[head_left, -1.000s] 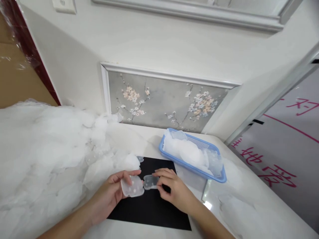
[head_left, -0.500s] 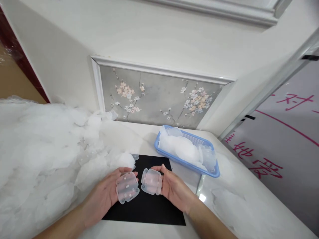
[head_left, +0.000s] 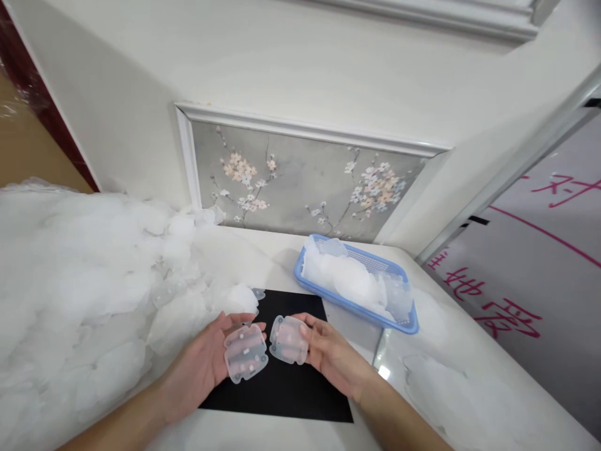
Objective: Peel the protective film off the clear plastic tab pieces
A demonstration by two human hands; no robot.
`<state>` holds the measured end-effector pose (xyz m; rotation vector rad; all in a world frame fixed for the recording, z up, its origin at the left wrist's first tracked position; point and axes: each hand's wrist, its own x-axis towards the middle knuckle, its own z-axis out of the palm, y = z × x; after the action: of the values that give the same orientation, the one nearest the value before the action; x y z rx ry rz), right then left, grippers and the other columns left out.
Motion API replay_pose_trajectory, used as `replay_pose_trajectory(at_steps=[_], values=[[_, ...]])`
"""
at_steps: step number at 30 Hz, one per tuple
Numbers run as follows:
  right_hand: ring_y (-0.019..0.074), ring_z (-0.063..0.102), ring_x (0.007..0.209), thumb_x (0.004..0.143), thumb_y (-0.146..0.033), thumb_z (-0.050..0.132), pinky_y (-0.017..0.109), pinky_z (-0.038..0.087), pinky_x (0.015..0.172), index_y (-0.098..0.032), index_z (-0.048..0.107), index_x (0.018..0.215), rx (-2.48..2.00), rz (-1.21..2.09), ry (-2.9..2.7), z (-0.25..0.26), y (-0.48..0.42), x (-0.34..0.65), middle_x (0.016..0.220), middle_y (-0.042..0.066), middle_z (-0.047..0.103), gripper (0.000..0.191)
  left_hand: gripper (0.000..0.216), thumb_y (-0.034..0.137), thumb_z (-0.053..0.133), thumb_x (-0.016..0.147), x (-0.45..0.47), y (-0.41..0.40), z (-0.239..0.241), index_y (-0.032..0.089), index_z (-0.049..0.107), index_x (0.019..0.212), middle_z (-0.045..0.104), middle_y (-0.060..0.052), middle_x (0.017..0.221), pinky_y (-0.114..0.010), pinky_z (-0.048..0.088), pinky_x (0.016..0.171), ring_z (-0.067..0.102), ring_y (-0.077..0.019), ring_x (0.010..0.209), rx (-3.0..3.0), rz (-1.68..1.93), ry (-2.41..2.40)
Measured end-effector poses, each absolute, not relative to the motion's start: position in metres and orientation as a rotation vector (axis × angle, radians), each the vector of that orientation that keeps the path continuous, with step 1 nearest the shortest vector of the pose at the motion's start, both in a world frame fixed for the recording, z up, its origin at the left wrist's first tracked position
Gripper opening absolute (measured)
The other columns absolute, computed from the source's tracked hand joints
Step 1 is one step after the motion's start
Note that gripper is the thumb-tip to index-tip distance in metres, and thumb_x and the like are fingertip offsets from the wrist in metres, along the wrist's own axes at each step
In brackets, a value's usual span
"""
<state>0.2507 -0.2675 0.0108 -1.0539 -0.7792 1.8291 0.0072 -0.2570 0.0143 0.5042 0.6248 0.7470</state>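
My left hand [head_left: 203, 366] lies palm up over a black mat [head_left: 286, 391] and holds a translucent square plastic piece [head_left: 245, 354] with small white studs. Beside it, my right hand [head_left: 331, 356] holds a second translucent plastic piece [head_left: 288, 339], its thumb pressed on the piece's face. The two pieces sit side by side, almost touching, above the mat.
A large heap of the same white translucent pieces [head_left: 84, 282] covers the table's left side. A blue basket [head_left: 409, 326] with more pieces stands at the back right. The white table [head_left: 451, 382] meets a wall with a flowered panel [head_left: 305, 181].
The two pieces, joined flat a second ago, have been pulled apart and turned face up in my palms. The view has shifted slightly.
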Motion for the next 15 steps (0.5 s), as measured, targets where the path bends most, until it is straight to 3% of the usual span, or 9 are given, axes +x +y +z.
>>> replay_pose_trajectory(at_steps=[3,8,13,15], values=[[0.0190,0.063,0.079,0.063,-0.035,0.086,0.031,0.046,0.073,-0.021,0.047,0.069,-1.072,1.739,-0.847,0.010,-0.268,0.251,0.085,0.002,0.068,0.042,0.045,0.048,0.043,0.093,0.008,-0.257,0.014,0.015,0.059,0.119,0.058,-0.017,0.133,-0.053,0.038,0.104,0.042,-0.0340,0.134,0.500,0.742,0.596],[0.0235,0.062,0.096,0.084,-0.038,0.066,0.040,0.043,0.088,-0.023,0.037,0.073,-1.120,1.473,-1.098,0.011,-0.274,0.248,0.095,0.006,0.068,0.034,0.050,0.053,0.040,0.093,0.010,-0.259,0.011,0.016,0.059,0.120,0.057,-0.017,0.133,-0.056,0.037,0.104,0.040,-0.0347,0.135,0.473,0.726,0.512],[0.0191,0.057,0.084,0.097,-0.033,0.043,0.036,0.046,0.078,-0.025,0.041,0.095,-1.173,0.890,-1.573,0.011,-0.282,0.243,0.093,0.004,0.057,0.008,0.055,0.056,0.036,0.093,0.011,-0.261,0.009,0.015,0.058,0.122,0.056,-0.018,0.132,-0.056,0.037,0.104,0.039,-0.0343,0.135,0.451,0.708,0.465],[0.0197,0.055,0.085,0.098,-0.030,0.039,0.036,0.047,0.076,-0.025,0.043,0.111,-1.153,0.642,-1.850,0.011,-0.285,0.240,0.096,0.006,0.053,0.014,0.056,0.057,0.035,0.093,0.012,-0.262,0.010,0.015,0.057,0.122,0.057,-0.017,0.129,-0.055,0.038,0.103,0.042,-0.0335,0.132,0.457,0.708,0.459]])
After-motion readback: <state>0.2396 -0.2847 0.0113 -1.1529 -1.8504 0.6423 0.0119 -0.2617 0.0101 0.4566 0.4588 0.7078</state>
